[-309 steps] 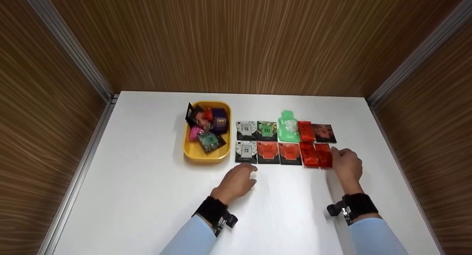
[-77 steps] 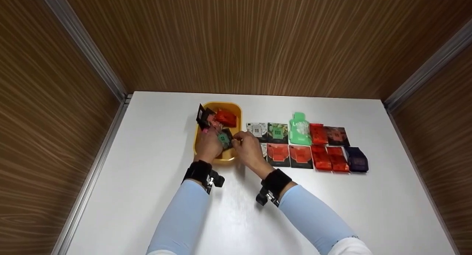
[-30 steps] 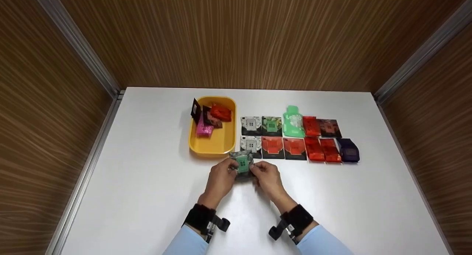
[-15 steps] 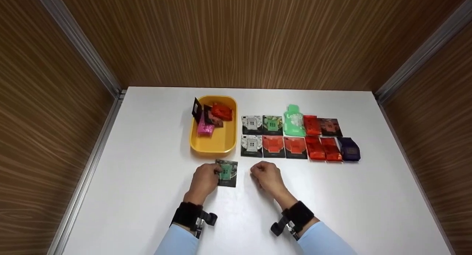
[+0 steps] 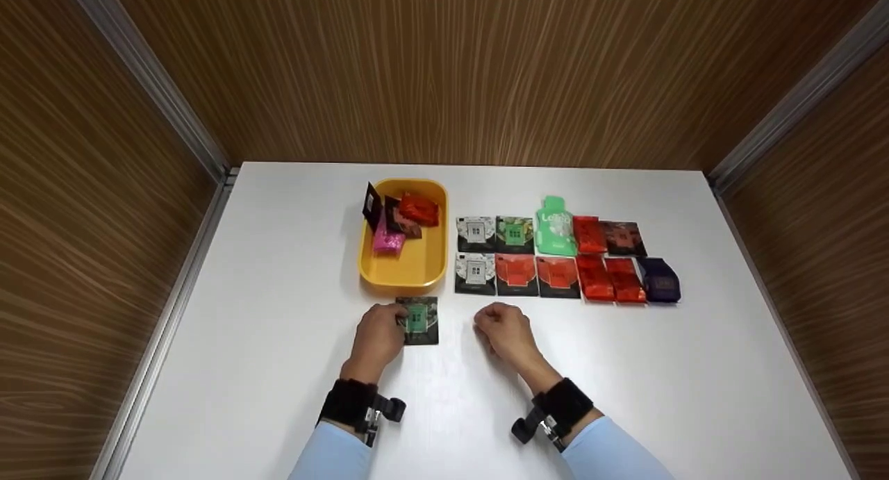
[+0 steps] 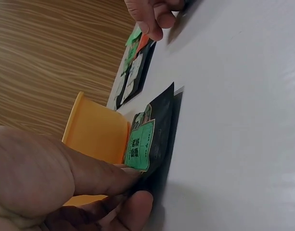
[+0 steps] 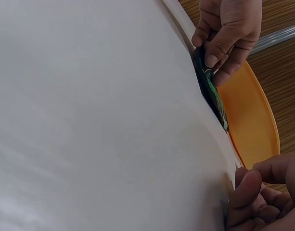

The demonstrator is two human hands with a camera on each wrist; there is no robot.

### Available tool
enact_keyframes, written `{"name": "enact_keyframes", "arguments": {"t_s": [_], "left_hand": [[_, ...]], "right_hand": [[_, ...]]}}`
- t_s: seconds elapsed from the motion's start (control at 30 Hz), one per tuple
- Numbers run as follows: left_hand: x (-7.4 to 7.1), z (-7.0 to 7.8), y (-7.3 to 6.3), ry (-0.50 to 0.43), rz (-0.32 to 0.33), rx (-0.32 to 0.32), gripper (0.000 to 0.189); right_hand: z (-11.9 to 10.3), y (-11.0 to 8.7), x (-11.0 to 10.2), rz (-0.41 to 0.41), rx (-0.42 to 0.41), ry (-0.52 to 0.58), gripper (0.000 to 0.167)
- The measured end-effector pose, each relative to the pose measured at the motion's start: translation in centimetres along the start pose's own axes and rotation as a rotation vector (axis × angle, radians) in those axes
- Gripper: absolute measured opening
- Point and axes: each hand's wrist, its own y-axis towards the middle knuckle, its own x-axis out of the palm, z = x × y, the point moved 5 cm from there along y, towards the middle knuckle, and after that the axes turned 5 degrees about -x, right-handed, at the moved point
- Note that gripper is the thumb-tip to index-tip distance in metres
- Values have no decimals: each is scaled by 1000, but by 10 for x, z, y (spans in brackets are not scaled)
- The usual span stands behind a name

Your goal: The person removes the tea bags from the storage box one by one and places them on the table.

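In the head view my left hand pinches the left edge of a black tea sachet with a green label, just in front of the yellow tray. The left wrist view shows thumb and finger on the near end of this sachet, low over the white table. My right hand rests on the table to the right of it, fingers loosely curled around nothing. Close behind that hand, two rows of sachets begin with a white-and-black sachet in the front row.
Inside the tray lie a red packet, a pink packet and black sachets, one leaning over the left rim. The rows include red-and-black sachets, a green pouch, red packets and a purple packet at the right end.
The purple packet has gone from the tray to the front row's right end. The green-labelled sachet came out of the tray between both hands; my right hand released it and my left moved it left.
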Motion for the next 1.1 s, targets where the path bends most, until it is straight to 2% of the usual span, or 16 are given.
{"name": "enact_keyframes", "arguments": {"t_s": [0.3, 0.5, 0.6, 0.73, 0.87, 1.0, 1.1], "left_hand": [[-1, 1, 1, 34, -22, -17, 28], [-5, 0, -1, 24, 1, -24, 24], [-10, 3, -4, 15, 9, -30, 20], [-26, 12, -3, -1, 40, -22, 11], [-49, 26, 8, -36, 91, -7, 12], [-69, 42, 32, -38, 145, 23, 16], [-78, 50, 51, -28, 181, 25, 17]], "right_hand": [[-1, 2, -1, 8, 8, -30, 12], [-1, 3, -3, -4, 6, -29, 14], [-2, 4, -5, -1, 1, -32, 13], [-8, 9, -12, 17, -41, -58, 13], [-23, 17, -19, 23, -113, -97, 13], [-45, 27, -24, 34, -199, -170, 12], [-63, 34, -24, 55, -267, -234, 11]]}}
